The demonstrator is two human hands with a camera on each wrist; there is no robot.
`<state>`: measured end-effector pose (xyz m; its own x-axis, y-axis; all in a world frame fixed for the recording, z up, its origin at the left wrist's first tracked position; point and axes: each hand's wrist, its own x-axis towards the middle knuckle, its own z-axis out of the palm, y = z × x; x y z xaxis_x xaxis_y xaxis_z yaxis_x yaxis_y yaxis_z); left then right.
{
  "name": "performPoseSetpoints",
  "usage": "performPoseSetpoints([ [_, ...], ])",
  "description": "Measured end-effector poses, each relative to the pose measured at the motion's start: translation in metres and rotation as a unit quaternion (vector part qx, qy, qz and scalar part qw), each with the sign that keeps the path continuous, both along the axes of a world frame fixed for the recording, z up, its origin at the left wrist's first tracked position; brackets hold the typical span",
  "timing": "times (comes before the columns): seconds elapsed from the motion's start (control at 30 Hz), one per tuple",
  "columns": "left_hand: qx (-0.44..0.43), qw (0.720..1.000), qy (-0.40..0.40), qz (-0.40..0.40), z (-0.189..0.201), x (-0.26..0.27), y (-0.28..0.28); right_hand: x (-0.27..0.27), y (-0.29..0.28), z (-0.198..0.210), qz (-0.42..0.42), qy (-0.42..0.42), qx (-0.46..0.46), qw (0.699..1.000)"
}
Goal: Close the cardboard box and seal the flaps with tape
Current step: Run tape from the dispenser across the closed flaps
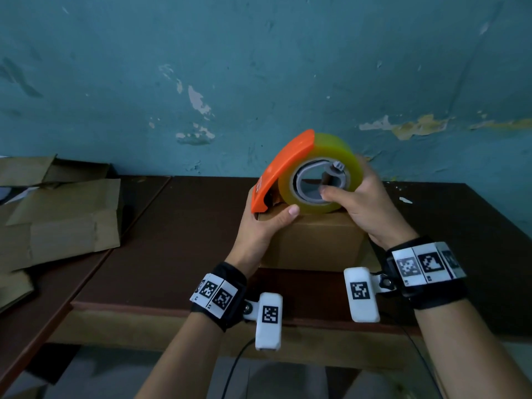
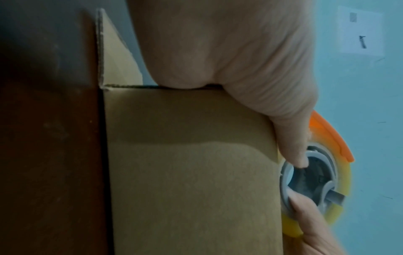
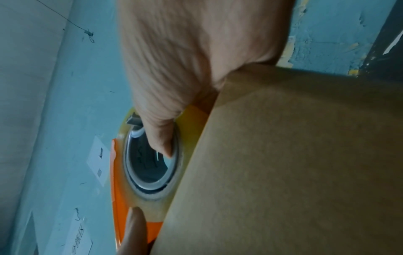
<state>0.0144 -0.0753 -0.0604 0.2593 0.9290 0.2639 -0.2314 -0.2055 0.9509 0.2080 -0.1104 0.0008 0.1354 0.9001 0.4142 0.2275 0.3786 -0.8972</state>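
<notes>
A small brown cardboard box (image 1: 312, 244) stands on the dark table, flaps down. On its top sits an orange tape dispenser (image 1: 283, 168) with a yellowish tape roll (image 1: 334, 151), upright on edge. My right hand (image 1: 365, 203) grips the roll, thumb hooked into the grey core (image 3: 162, 138) and fingers round the back. My left hand (image 1: 267, 223) holds the box's top left corner, its thumb (image 2: 292, 138) lying along the top front edge against the roll. The box top under the dispenser is hidden.
Flattened cardboard pieces (image 1: 60, 220) lie on the adjoining table at the left. The brown table (image 1: 187, 254) ends in a front edge just below my wrists. A peeling teal wall (image 1: 259, 67) rises right behind the box.
</notes>
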Motion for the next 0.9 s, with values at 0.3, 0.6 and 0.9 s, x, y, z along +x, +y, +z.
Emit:
performPoseSetpoints([
  [0.3, -0.016, 1.000, -0.020, -0.010, -0.002, -0.001, 0.002, 0.001, -0.003, 0.002, -0.022, -0.024, 0.002, 0.999],
  [0.6, -0.035, 0.999, -0.027, -0.016, -0.006, -0.002, 0.004, 0.003, -0.003, 0.007, -0.016, -0.019, -0.012, 1.000],
  [0.9, -0.043, 0.999, -0.030, -0.010, -0.002, -0.004, 0.000, 0.009, -0.005, 0.011, -0.039, -0.051, -0.025, 0.998],
])
